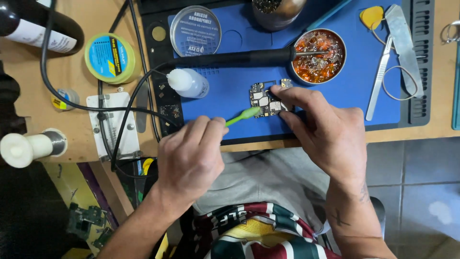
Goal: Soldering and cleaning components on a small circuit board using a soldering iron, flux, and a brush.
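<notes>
— Where is the board (266,100)?

— On the blue mat (335,103), and our right hand (322,132) pins it by the edges with closed fingertips.

— And the left hand (190,156)?

— It is closed around the green brush (243,115), bristles touching the board. We judge the board light, stiff, fragile; we hold only its edges.

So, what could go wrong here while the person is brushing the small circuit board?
1. The right hand pins the circuit board with fingertips only, so a push from the green brush in the left hand might make it slip.
2. The soldering iron lies just behind the board, its tip in the rosin tin; if hot, it might burn a finger.
3. The small white bottle lies close to the left hand; a nudge could roll it.
</notes>
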